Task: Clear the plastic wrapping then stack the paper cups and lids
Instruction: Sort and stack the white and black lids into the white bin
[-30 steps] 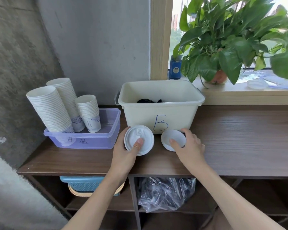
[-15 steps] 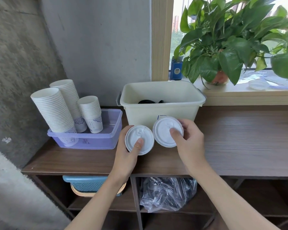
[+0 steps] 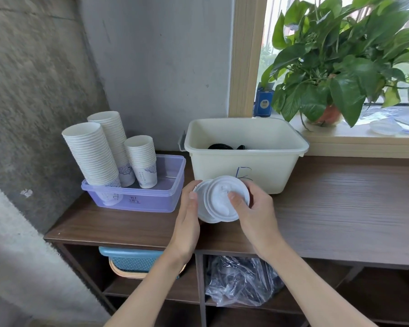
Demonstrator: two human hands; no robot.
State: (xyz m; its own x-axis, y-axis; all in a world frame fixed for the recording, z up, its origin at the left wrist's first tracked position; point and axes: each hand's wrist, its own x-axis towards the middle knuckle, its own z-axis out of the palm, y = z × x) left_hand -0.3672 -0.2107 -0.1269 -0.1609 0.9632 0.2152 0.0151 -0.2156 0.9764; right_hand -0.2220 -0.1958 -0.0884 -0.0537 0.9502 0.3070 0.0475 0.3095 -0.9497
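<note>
1. The right hand (image 3: 255, 213) pinches the upper lid (image 3: 222, 199), with the thumb laid on its top face and the fingers curled round its far right rim.
2. The left hand (image 3: 189, 215) grips the lower lid (image 3: 200, 197), with the thumb on its left rim and the fingers hidden beneath it.
3. The two white lids overlap between the hands. The upper one covers most of the lower, leaving a crescent showing at the left and along the near edge.
4. Just beyond both hands stands a cream bin (image 3: 241, 166). Its front wall is close behind the lids, and a blue handwritten mark on it is partly hidden by them.
5. Beyond and to the left of the left hand sits a purple tub (image 3: 137, 199) with its near right corner close to that hand. It holds three stacks of paper cups (image 3: 92, 154), the tallest leaning left.
6. To the right of the right hand the desk (image 3: 340, 208) runs bare and wide out to the frame edge. Its front edge passes under both wrists.
7. Under the desk, below the hands, are a blue basket (image 3: 132, 258) on the left shelf and a crumpled plastic bag (image 3: 241, 282) on the right shelf.
8. Far beyond the right hand, a leafy plant (image 3: 340, 67) overhangs the window sill (image 3: 364, 140).
</note>
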